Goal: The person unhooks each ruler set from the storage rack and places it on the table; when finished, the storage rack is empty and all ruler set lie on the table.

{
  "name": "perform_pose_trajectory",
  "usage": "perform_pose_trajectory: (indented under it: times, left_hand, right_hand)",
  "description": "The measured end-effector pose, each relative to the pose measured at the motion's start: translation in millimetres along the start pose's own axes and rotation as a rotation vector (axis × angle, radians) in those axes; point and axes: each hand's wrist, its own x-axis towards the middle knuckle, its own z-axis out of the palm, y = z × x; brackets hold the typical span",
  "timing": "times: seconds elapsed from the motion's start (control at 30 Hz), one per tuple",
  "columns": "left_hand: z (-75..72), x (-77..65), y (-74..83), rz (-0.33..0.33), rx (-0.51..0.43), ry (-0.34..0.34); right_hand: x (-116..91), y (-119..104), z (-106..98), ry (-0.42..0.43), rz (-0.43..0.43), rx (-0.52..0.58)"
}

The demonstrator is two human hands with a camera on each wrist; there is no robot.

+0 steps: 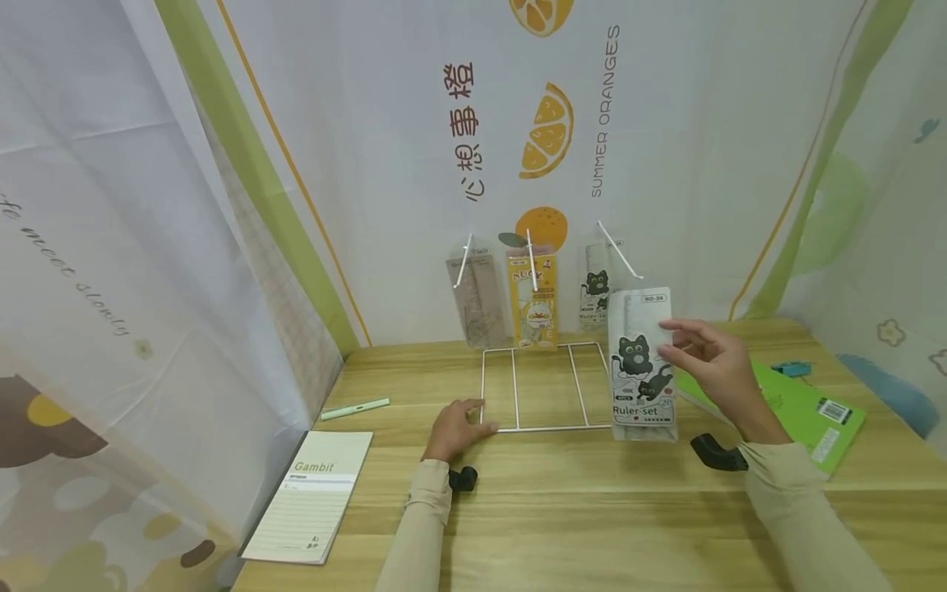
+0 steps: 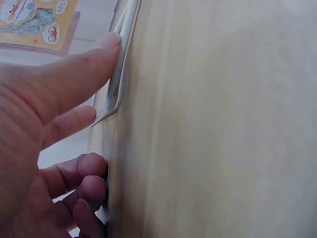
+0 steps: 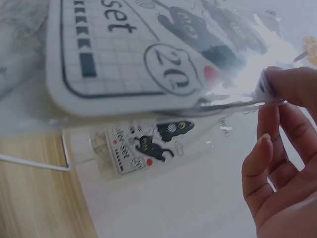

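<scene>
A: Where is the person's right hand (image 1: 716, 370), and what does it hold?
B: Right of centre, raised above the surface (image 1: 562, 526). Its thumb and fingers pinch the right edge of a clear ruler packet (image 1: 642, 362), which stands close to upright. The front shows two black cats and the words "Ruler-set".

A: And the left hand (image 1: 453, 432)?
B: Low, at the near left corner of a white wire rack (image 1: 547, 428). Thumb and forefinger grip the base wire there; in the left wrist view the other fingers are loosely bent.

A: What hangs on the rack?
B: Three packets in a row, one per hook. From left to right: a greyish packet (image 1: 481, 300), a yellow duck packet (image 1: 536, 321), and a second cat packet (image 1: 594, 284) with the same design as the held one. The held packet is nearer the person, just below the tip of the right hook (image 1: 620, 249) as the head view shows it; I cannot tell whether they touch.

A: What else is around?
B: On the left, a notepad (image 1: 314, 501) marked "Gambit", with a pale green pen (image 1: 355, 409) beyond it. On the right, a green book (image 1: 810, 415), partly behind the right arm. Behind everything, a white curtain (image 1: 370, 123) printed with oranges.
</scene>
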Motion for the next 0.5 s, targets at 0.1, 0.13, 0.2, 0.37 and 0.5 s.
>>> perform_pose_trajectory:
  times: [0.1, 0.13, 0.2, 0.37, 0.5]
  left_hand:
    - [-0.3, -1.0, 0.2, -0.004, -0.003, 0.001]
    - [-0.4, -1.3, 0.4, -0.004, -0.003, 0.000]
    - [-0.4, -1.8, 0.7, -0.004, -0.003, 0.000]
    - [-1.5, -2.6, 2.3, 0.003, -0.002, -0.001]
    - [-3.1, -2.7, 3.5, 0.004, -0.009, -0.001]
  right_hand:
    - [-3.6, -7.0, -2.1, -0.004, 0.017, 0.006]
    - [-5.0, -9.4, -3.0, -0.004, 0.023, 0.004]
    - [-7.4, -14.8, -4.4, -0.003, 0.031, -0.004]
    - [-14.2, -29.2, -9.0, -0.001, 0.053, -0.011]
    - [-23.3, -37.1, -15.2, -0.037, 0.092, -0.001]
